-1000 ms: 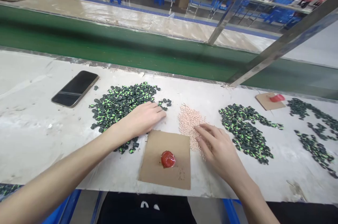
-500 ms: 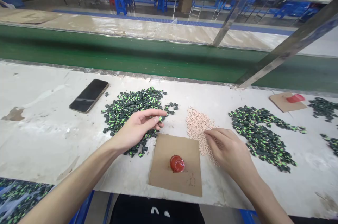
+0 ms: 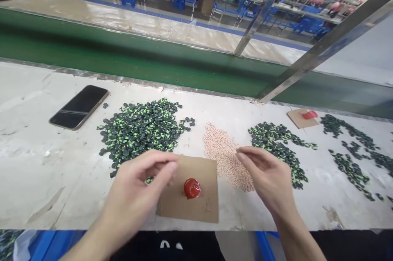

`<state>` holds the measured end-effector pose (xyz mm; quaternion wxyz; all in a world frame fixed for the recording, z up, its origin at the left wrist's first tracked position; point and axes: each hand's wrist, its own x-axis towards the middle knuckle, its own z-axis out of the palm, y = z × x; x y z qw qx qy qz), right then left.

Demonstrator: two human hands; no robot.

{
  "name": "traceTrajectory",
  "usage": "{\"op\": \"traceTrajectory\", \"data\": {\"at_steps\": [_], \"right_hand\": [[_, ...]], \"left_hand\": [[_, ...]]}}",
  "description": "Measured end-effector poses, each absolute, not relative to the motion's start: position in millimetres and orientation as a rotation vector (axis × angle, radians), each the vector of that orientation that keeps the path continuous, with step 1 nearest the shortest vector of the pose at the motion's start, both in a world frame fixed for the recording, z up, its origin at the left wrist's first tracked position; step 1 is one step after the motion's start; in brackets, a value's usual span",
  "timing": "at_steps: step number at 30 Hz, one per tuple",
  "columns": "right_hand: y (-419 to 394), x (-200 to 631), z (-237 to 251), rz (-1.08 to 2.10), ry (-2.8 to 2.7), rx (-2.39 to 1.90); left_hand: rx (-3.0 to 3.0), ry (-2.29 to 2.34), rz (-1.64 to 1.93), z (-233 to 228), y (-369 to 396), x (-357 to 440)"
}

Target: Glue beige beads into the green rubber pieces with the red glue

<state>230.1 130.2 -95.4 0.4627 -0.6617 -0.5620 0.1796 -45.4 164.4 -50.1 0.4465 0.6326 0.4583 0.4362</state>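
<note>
Pinched at the fingertips, your left hand [image 3: 139, 187] hovers over the cardboard's [image 3: 196, 207] left edge, though what it holds is hidden. Your right hand [image 3: 268, 177], fingers curled together, sits above the pink beads [image 3: 222, 152], right of the red blob [image 3: 192, 188].

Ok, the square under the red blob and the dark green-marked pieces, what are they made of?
The square looks like plain brown cardboard: matte, with rough cut edges. The dark pieces look like small moulded plastic or rubber parts, slightly glossy, with bright green marks; which of the two is unclear.

My one camera sits on the head, looking forward and down, close over the white worktable [image 3: 37, 179].
</note>
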Motion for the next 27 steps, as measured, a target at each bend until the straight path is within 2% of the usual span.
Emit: {"op": "traceTrajectory", "data": {"at_steps": [9,14,18,23,27], "right_hand": [[95,177,-67,0.974,-0.813,-1.250],[89,164,-70,0.977,-0.847,-1.257],[82,163,-79,1.011,-0.871,-1.251],[74,166,-79,1.120,-1.090,-1.259],[73,163,-72,1.142,-1.178,-1.313]], "left_hand": [[2.110,0.785,1.239,-68,132,11],[2.138,0.811,1.212,-72,129,11],[1.705,0.875,1.167,-76,121,10],[0.892,0.974,0.755,-70,113,4],[0.679,0.981,0.644,-66,110,-1]]}}
